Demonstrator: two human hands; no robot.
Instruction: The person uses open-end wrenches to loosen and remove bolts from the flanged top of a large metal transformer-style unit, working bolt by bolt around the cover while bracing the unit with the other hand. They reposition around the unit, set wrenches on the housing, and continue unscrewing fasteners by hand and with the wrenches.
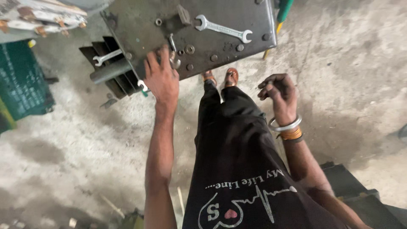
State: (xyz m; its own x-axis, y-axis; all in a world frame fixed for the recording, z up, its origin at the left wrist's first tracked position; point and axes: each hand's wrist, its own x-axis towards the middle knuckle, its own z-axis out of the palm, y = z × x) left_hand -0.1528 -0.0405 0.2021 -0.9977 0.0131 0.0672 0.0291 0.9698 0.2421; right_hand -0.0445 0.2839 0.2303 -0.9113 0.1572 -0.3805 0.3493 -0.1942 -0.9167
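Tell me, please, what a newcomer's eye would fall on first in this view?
First the dark steel plate at top centre, with a bright double-ended wrench lying on it. Next the left hand resting on the plate's near edge beside bolts and washers, while the right hand hangs loosely curled over the concrete floor, a steel bangle at its wrist. A second wrench lies at the plate's left.
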